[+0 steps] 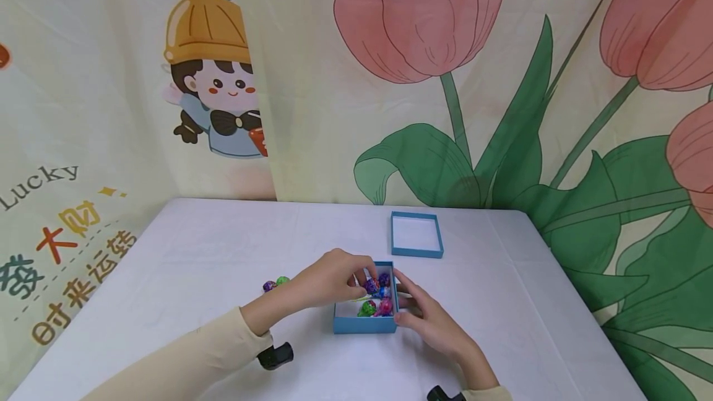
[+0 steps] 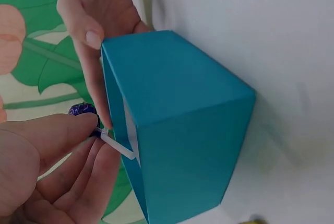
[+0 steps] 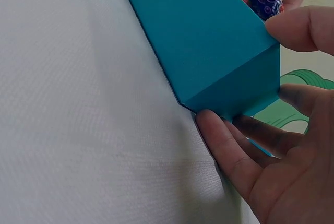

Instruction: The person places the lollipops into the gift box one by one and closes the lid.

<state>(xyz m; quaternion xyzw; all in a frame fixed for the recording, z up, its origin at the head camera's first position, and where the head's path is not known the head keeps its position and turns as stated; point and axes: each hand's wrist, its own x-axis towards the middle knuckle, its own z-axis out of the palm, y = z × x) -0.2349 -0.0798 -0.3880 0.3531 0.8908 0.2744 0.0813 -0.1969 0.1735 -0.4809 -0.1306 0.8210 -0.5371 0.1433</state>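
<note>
A blue open-topped box (image 1: 364, 325) stands on the white table, with several wrapped lollipops inside, among them a green one (image 1: 367, 309) and a pink one (image 1: 385, 307). Thumb and fingertips of my left hand (image 1: 334, 278) pinch a purple-wrapped lollipop (image 2: 82, 109) at the box opening. Its white stick (image 2: 119, 146) points toward the box rim in the left wrist view. On the box's right side, my right hand (image 1: 427, 316) grips it, thumb at the near corner and fingers along the wall (image 3: 209, 36).
Behind the box lies a blue-rimmed lid (image 1: 416, 253) with a white inside. Purple (image 1: 270, 286) and green lollipops (image 1: 282, 280) lie on the table left of the box, partly behind my left forearm. A printed cloth (image 1: 312, 79) hangs behind the table.
</note>
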